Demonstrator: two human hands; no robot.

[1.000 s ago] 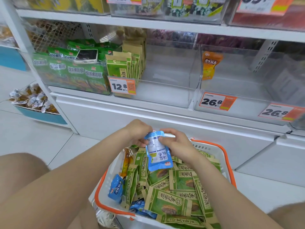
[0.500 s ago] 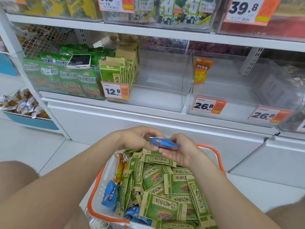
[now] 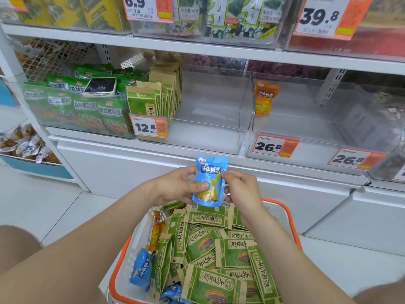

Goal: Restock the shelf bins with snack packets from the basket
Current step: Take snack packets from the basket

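Head view, centre of the frame: both hands hold a single blue packet [image 3: 210, 181] upright above the far end of the basket [image 3: 292, 227], its printed front turned toward the camera, probably so the label can be read and matched to a bin. The left hand [image 3: 175, 186] grips it from the left, with the thumb laid across the lower front. The right hand [image 3: 242, 188] pinches its right edge between thumb and curled fingers [image 3: 229, 174]. The packet is a small, flat pouch, glossy light blue with a white-lettered dark blue band near the top and yellow chestnut-like pieces pictured below. It looks light and slightly crinkled. Below it the basket is heaped with green packets [image 3: 219, 249], with a few more blue ones at its lower left. Upper right of centre, a clear bin [image 3: 306, 119] holds one orange packet [image 3: 266, 98] of similar shape, which suggests where this one belongs.
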